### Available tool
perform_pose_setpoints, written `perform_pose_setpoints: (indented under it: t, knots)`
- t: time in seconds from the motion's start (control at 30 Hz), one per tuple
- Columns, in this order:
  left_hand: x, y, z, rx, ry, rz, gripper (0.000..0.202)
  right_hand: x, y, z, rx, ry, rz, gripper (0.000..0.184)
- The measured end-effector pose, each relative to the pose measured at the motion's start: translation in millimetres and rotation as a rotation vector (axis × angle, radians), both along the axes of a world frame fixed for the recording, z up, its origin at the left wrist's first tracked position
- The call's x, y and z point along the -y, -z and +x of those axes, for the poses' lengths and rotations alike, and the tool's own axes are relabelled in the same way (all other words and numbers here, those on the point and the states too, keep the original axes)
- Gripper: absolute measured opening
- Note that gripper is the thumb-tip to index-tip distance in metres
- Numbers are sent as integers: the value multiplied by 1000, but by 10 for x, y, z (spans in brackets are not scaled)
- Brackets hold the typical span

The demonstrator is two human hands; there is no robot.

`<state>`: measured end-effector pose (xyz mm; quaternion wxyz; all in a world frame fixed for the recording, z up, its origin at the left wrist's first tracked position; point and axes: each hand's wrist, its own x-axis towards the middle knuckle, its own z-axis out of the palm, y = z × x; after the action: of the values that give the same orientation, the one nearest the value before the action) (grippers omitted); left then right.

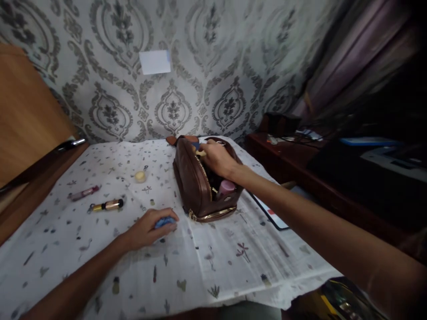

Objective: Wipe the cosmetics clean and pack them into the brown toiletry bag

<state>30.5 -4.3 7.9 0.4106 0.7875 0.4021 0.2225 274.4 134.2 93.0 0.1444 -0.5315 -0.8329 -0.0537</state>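
Note:
A brown leather-like handbag (190,178) stands on the cloth with its gold zip undone and its top gaping. My right hand (218,158) reaches into the opening, fingers closed near a dark blue and yellowish item; what they grip is unclear. A pink, round-ended item (227,187) shows inside the bag below my wrist. My left hand (150,226) rests on the cloth in front of the bag, thumb and fingers curled round a small blue object (164,222) whose kind I cannot make out.
On the patterned white cloth (180,266) at left lie a pinkish tube (85,193), a gold and black cosmetic tube (107,205) and a small pale-yellow round item (140,177). A flat device with a lit screen (273,215) lies right of the bag. Beyond is a dark-red cabinet (283,153).

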Motion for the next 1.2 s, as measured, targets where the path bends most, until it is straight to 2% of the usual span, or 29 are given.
perform_pose_setpoints:
  t: [0.1, 0.2, 0.27, 0.33, 0.4, 0.47, 0.53, 0.63, 0.7, 0.8, 0.9, 0.97, 1.1, 1.2]
  knots:
    - [-41, -29, -54, -34, -137, 125, 35, 111, -65, 44, -73, -33, 133, 23]
    - [-160, -63, -190, -122, -363, 301, 33, 408, -166, -5, -273, -110, 303, 18]
    - [-303, -89, -320, -221, -542, 404, 33, 686, -185, -118, -391, -254, 391, 17]
    - [-486, -113, -446, -359, -671, 502, 34, 949, -107, -290, -455, -458, 382, 16]
    - [-679, -120, -537, -548, -720, 519, 38, 1128, 82, -494, -469, -648, 253, 20]
    - [-843, -98, -582, -694, -707, 440, 45, 1192, 348, -696, -436, -704, 111, 23]
    - [-952, -50, -594, -723, -691, 390, 45, 1159, 636, -870, -525, -658, -65, 18]
    - [-968, -7, -574, -719, -689, 365, 37, 1033, 996, -1045, -845, -485, -442, 15]
    - [-867, -48, -528, -679, -685, 386, 34, 969, 1146, -1094, -1108, -361, -728, 28]
    - [-589, -187, -397, -557, -614, 446, 37, 955, 1227, -1091, -1442, -261, -994, 49]
    - [-306, -259, -247, -401, -463, 493, 45, 1006, 1196, -1061, -1624, -290, -1108, 50]
    - [-182, -209, -189, -315, -415, 498, 42, 1042, 1162, -1044, -1664, -336, -1141, 49]
    - [-106, 3, -209, -66, -432, 455, 43, 1080, 1125, -1013, -1658, -339, -1141, 47]
    - [-118, 97, -277, -31, -434, 437, 44, 1087, 1111, -998, -1688, -330, -1139, 46]
